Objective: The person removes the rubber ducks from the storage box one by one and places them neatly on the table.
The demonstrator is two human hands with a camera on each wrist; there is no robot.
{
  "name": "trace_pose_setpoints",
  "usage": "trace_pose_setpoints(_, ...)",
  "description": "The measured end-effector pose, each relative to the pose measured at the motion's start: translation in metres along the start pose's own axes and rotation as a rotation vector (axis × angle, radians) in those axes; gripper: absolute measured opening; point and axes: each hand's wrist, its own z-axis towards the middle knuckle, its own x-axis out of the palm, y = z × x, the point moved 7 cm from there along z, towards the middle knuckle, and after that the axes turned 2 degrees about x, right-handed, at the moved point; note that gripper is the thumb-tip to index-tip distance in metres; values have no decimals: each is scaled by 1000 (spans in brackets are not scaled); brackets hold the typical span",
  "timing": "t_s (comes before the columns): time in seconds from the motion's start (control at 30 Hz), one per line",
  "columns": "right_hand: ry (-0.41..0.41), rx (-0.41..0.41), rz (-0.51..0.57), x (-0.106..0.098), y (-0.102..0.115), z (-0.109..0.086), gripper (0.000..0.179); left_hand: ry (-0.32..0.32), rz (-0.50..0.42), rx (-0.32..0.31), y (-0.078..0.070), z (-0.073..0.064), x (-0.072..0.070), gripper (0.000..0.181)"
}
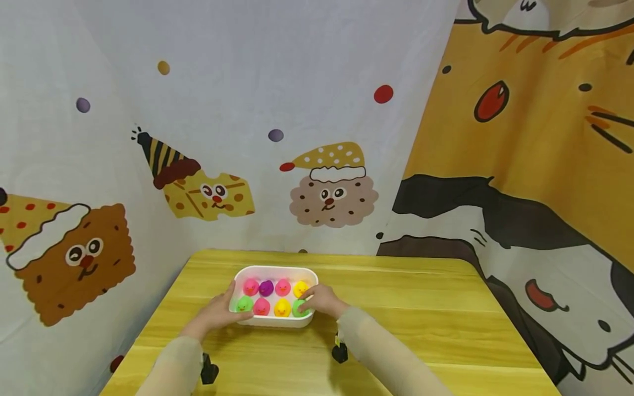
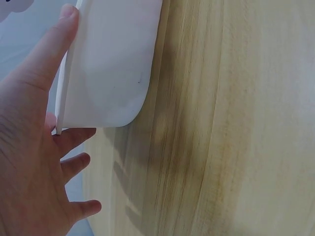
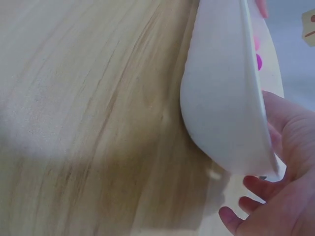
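Note:
A shallow white plastic box point(image 1: 274, 320) stands on the table, with several small toy ducks in two rows. Pink, purple and yellow ones are among them. My left hand point(image 1: 218, 311) holds the box's left end, thumb along the near rim. In the left wrist view, its lower fingers point(image 2: 76, 167) spread beside the end wall. Over the right rim reaches my right hand point(image 1: 324, 301), thumb and forefinger at the green duck point(image 1: 299, 309) in the near right corner. The right wrist view shows its other fingers point(image 3: 256, 187) outside the box; the rim hides the fingertips inside.
The wood-grain table point(image 1: 396, 313) extends around the box, farthest to the right. Behind it hangs a white cloth point(image 1: 223, 82) with cartoon prints. A dark wrist device point(image 1: 209, 369) shows under the left sleeve, another device point(image 1: 339, 352) under the right.

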Motion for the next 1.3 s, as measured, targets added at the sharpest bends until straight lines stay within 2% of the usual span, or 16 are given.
trace_pose_setpoints(0.17,-57,-28,31,-9,5,1,24,2,-17,6,-1,0,0,120)
trace_pose_setpoints(0.3,-94,-38,17,-16,8,2,23,0,-23,10,0,-1,-1,120)
trace_pose_setpoints(0.4,-89,-32,-2,-20,11,2,23,2,-20,14,0,-1,0,120)
trace_pose_setpoints(0.53,-69,-42,31,-26,19,-1,23,5,-18,18,0,0,0,120)
trace_pose_setpoints(0.7,-61,-107,45,-34,32,-2,24,9,-13,15,1,2,1,120)
trace_pose_setpoints(0.8,-52,-120,37,-38,36,-2,27,11,-18,17,2,2,2,120)
trace_pose_setpoints(1.13,-42,-75,101,-57,39,-8,36,18,-57,12,3,1,4,120)
trace_pose_setpoints(1.3,-63,-83,85,-68,40,-7,37,19,-47,30,1,1,3,120)
